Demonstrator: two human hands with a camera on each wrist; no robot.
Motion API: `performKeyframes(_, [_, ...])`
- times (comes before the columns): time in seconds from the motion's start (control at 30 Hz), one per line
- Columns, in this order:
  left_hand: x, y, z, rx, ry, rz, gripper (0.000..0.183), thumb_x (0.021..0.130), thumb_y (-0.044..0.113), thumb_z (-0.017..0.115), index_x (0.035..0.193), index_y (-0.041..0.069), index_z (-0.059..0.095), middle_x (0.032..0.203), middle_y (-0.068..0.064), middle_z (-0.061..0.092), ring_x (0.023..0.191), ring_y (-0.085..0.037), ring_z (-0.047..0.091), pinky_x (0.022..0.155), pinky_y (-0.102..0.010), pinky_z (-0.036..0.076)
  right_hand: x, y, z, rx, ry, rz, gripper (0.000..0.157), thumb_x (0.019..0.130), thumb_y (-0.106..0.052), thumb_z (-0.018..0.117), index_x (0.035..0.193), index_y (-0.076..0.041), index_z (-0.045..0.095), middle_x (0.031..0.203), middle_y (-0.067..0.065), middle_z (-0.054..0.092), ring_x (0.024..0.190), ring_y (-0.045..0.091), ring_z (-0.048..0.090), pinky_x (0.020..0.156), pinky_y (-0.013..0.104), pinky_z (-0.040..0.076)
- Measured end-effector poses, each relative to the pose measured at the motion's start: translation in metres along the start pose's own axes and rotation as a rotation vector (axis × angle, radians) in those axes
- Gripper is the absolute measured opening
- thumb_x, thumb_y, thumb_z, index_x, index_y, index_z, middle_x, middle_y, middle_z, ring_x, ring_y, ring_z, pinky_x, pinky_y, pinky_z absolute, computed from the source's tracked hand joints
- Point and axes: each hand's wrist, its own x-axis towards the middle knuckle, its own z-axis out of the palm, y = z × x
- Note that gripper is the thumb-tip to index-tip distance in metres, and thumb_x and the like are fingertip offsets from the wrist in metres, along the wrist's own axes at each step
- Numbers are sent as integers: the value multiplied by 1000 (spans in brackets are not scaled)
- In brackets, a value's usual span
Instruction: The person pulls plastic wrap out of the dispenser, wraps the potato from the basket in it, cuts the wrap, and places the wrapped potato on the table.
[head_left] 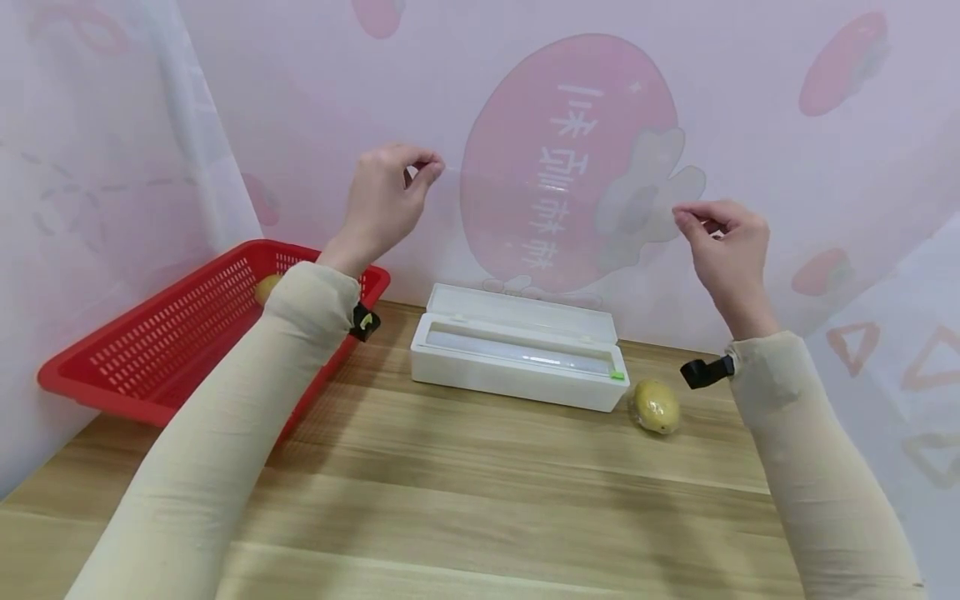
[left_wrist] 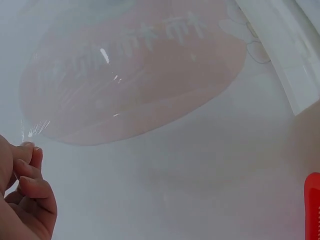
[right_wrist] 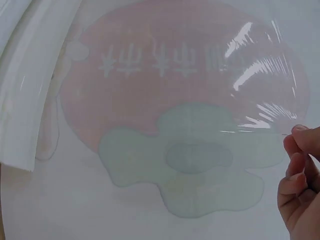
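Both hands are raised above the table, each pinching one corner of a sheet of clear cling film (right_wrist: 250, 75) between thumb and fingertips. My left hand (head_left: 390, 196) is at the upper left, and my right hand (head_left: 727, 250) sits lower on the right. The film is stretched between them, nearly invisible in the head view, with bright creases fanning from the right fingertips in the right wrist view. Below stands a white cling film dispenser box (head_left: 510, 379), its lid (head_left: 522, 310) tipped up, a film roll inside and a green tab (head_left: 617, 375) at its right end.
A yellow oval piece of produce (head_left: 656, 407), shiny with film, lies right of the box. At the left stands a red slotted basket (head_left: 97, 379) with another yellow piece (head_left: 266, 289) in it. Printed white curtains (head_left: 315, 92) close off the wooden table's (head_left: 510, 500) back and sides.
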Motion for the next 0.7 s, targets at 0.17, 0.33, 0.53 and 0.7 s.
performKeyframes(0.17, [-13, 9, -7, -53, 22, 47, 18, 97, 13, 64, 104, 0, 73, 96, -9, 69, 72, -18, 53, 68, -25, 43, -13, -10, -9, 243, -44, 86, 19, 90, -5, 71, 101, 10, 72, 83, 8, 68, 64, 15, 51, 55, 18, 42])
performKeyframes(0.33, [-38, 21, -22, -85, 44, 116, 15, 95, 11, 66, 102, 0, 74, 91, -8, 68, 68, -15, 53, 63, -22, 43, -33, -25, -22, 565, -146, 147, 14, 89, 1, 70, 95, 14, 68, 79, 10, 67, 59, 17, 48, 50, 18, 42])
performKeyframes(0.53, [-73, 30, -39, -177, -27, 232, 8, 89, -1, 70, 97, 2, 73, 83, -1, 66, 63, -11, 51, 56, -20, 42, -64, -35, -45, 717, -407, 181, 11, 95, 9, 57, 99, 18, 61, 84, 15, 65, 64, 19, 48, 53, 23, 42])
performKeyframes(0.7, [-102, 25, -39, -354, -270, 335, 20, 84, -9, 71, 97, 6, 71, 83, 6, 65, 61, -11, 50, 52, -21, 42, -97, -30, -61, 705, -654, 203, 14, 96, 15, 47, 104, 18, 58, 96, 20, 65, 68, 20, 50, 59, 26, 44])
